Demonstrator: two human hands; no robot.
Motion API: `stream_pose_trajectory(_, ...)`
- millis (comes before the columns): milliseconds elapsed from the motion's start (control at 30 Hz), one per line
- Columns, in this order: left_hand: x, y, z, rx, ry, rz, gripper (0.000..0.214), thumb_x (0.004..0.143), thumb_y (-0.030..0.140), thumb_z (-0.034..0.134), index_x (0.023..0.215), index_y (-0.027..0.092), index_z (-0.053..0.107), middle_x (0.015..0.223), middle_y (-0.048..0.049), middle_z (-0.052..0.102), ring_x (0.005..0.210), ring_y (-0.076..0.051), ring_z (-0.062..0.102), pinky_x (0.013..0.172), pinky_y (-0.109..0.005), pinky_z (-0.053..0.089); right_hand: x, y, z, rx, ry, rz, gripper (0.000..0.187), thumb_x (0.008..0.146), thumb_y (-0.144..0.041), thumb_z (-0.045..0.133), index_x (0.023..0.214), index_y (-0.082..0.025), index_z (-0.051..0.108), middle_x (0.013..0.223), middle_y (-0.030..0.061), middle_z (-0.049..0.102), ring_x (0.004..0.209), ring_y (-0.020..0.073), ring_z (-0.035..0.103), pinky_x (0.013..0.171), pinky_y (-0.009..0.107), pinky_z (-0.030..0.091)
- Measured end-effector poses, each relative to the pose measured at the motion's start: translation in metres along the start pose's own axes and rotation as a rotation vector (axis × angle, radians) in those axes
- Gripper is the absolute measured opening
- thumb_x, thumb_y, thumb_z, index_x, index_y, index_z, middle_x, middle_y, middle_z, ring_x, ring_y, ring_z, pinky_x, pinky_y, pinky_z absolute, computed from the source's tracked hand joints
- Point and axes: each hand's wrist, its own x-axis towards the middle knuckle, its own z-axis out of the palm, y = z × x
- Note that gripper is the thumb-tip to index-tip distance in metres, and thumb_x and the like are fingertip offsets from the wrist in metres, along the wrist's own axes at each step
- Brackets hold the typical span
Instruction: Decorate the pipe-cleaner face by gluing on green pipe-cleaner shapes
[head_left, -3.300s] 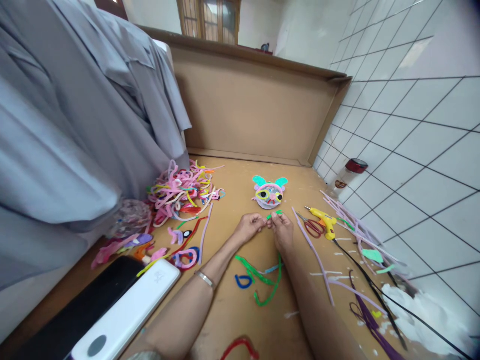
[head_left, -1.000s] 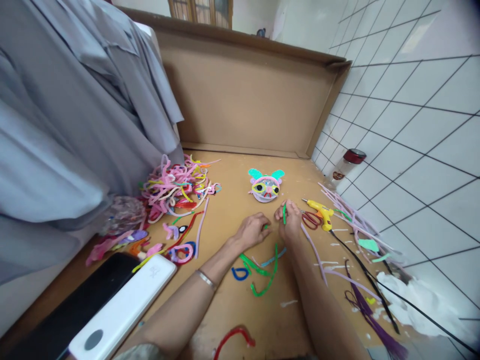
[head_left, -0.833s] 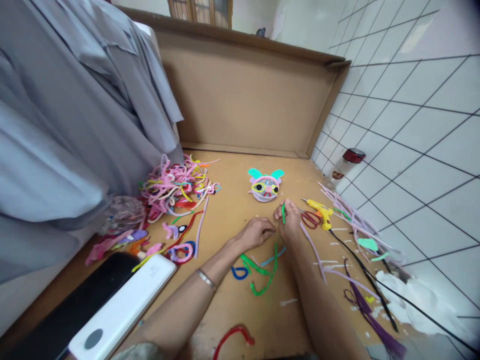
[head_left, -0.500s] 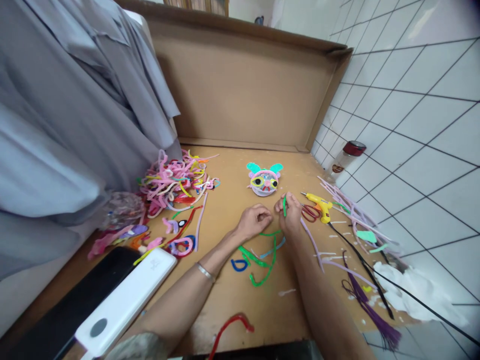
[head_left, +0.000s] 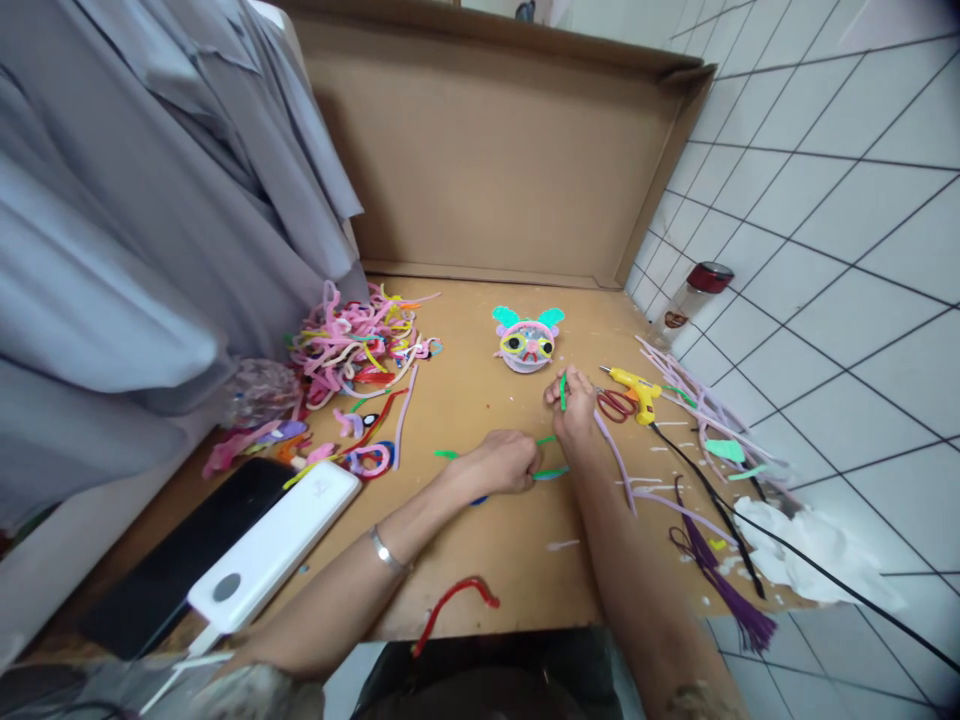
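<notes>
My right hand (head_left: 571,405) pinches a short green pipe cleaner piece (head_left: 563,391), which stands upright between thumb and fingers. Lower and to the left, my left hand (head_left: 510,460) is closed, its curled fingers down on green pipe cleaners (head_left: 551,473) lying on the table. Green ends stick out on both sides of it, and most of their length is hidden. A blue loop (head_left: 478,500) shows slightly under the left wrist. Beyond the hands stands a small animal-face craft (head_left: 527,345) with teal ears, a pink rim, and yellow-ringed black eyes.
A heap of mostly pink pipe cleaners (head_left: 352,340) lies left, above a white power bank (head_left: 277,545) and black slab (head_left: 187,560). Right are red-handled scissors (head_left: 619,405), a yellow glue gun (head_left: 636,391), a jar (head_left: 694,300) and a purple tassel (head_left: 724,585). A red pipe cleaner (head_left: 454,600) lies near the front edge.
My left hand has moved down and closed over the green pipe cleaners, covering much of them. My right hand still holds the short green piece. The view has shifted slightly.
</notes>
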Motion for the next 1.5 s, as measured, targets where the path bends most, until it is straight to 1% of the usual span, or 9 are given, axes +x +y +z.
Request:
stream_pose_trajectory(200, -0.027, -0.019, -0.009, -0.055, 0.103, -0.041, 0.013, 0.071, 0.018, 0.06, 0.079, 0.023, 0.068, 0.074, -0.0002, 0.066, 0.068, -0.015, 0.057, 0.061, -0.025, 0.037, -0.001, 0.0, -0.004, 0.024, 0.016, 0.008, 0.032, 0.081, -0.046, 0.062, 0.068, -0.021, 0.049, 0.04, -0.0099, 0.04, 0.035, 0.0067, 0.038, 0.04, 0.02, 0.032)
stream_pose_trajectory(333, -0.044, -0.028, 0.007, -0.043, 0.173, 0.002, 0.024, 0.072, 0.026, 0.069, 0.095, 0.022, 0.068, 0.099, -0.0064, 0.064, 0.094, -0.022, 0.058, 0.079, -0.029, 0.042, -0.001, 0.0, -0.005, 0.044, 0.009, 0.044, 0.032, 0.081, -0.045, 0.063, 0.067, -0.02, 0.05, 0.04, -0.0097, 0.041, 0.035, 0.0065, 0.038, 0.039, 0.02, 0.032)
stream_pose_trajectory(467, -0.068, -0.033, 0.021, -0.1, 0.137, 0.053, 0.011, 0.083, 0.019, 0.056, 0.084, 0.021, 0.067, 0.089, -0.0051, 0.064, 0.09, -0.019, 0.058, 0.081, -0.028, 0.041, 0.0, 0.0, -0.006, 0.052, 0.023, 0.05, 0.032, 0.082, -0.045, 0.062, 0.066, -0.02, 0.049, 0.039, -0.0095, 0.041, 0.034, 0.0068, 0.038, 0.039, 0.02, 0.031)
stream_pose_trajectory(667, -0.108, -0.034, -0.006, -0.169, 0.094, -0.067, 0.018, 0.07, 0.023, 0.071, 0.087, 0.02, 0.069, 0.094, -0.0049, 0.067, 0.088, -0.02, 0.06, 0.078, -0.029, 0.042, 0.001, -0.001, -0.008, 0.062, 0.048, 0.043, 0.033, 0.08, -0.047, 0.064, 0.066, -0.02, 0.049, 0.039, -0.0096, 0.041, 0.035, 0.0067, 0.038, 0.039, 0.02, 0.032)
stream_pose_trajectory(800, -0.074, -0.025, -0.025, -0.536, 0.211, -0.014, 0.025, 0.075, 0.037, 0.068, 0.093, 0.019, 0.07, 0.092, -0.0044, 0.07, 0.082, -0.017, 0.062, 0.076, -0.026, 0.045, 0.0, 0.0, -0.008, 0.037, 0.02, 0.038, 0.034, 0.075, -0.049, 0.066, 0.066, -0.02, 0.05, 0.038, -0.0099, 0.041, 0.034, 0.0067, 0.038, 0.039, 0.02, 0.031)
stream_pose_trajectory(967, 0.027, -0.037, -0.001, -0.948, 0.862, -0.181, 0.021, 0.074, 0.036, 0.064, 0.075, 0.014, 0.066, 0.063, -0.001, 0.063, 0.059, -0.012, 0.052, 0.06, -0.023, 0.041, -0.006, -0.001, -0.004, -0.107, -0.143, 0.043, 0.033, 0.064, -0.046, 0.073, 0.074, -0.019, 0.058, 0.044, -0.0082, 0.049, 0.039, 0.0069, 0.044, 0.041, 0.02, 0.032)
stream_pose_trajectory(1033, 0.054, -0.047, 0.013, -1.113, 0.98, -0.223, 0.025, 0.073, 0.04, 0.064, 0.07, 0.015, 0.063, 0.058, 0.0007, 0.058, 0.055, -0.01, 0.048, 0.057, -0.022, 0.039, -0.008, 0.001, -0.003, -0.156, -0.219, 0.076, 0.034, 0.062, -0.042, 0.074, 0.082, -0.018, 0.061, 0.048, -0.008, 0.052, 0.042, 0.0072, 0.045, 0.043, 0.02, 0.034)
stream_pose_trajectory(1267, 0.06, -0.057, 0.034, -1.34, 0.952, -0.144, 0.034, 0.072, 0.049, 0.064, 0.07, 0.015, 0.062, 0.057, 0.0015, 0.056, 0.055, -0.01, 0.047, 0.058, -0.023, 0.039, -0.014, 0.017, -0.002, -0.428, -0.383, -0.067, 0.05, 0.07, -0.026, 0.065, 0.12, -0.02, 0.057, 0.056, -0.0107, 0.05, 0.051, 0.0084, 0.045, 0.052, 0.021, 0.038)
stream_pose_trajectory(1500, 0.062, -0.069, 0.028, -1.31, 1.063, -0.236, 0.022, 0.068, 0.036, 0.067, 0.065, 0.015, 0.063, 0.057, 0.0015, 0.059, 0.056, -0.01, 0.051, 0.06, -0.023, 0.041, -0.015, 0.028, -0.002, -0.608, -0.367, -0.132, 0.029, 0.071, -0.032, 0.066, 0.097, -0.019, 0.069, 0.064, -0.0041, 0.059, 0.058, 0.0115, 0.052, 0.059, 0.024, 0.044)
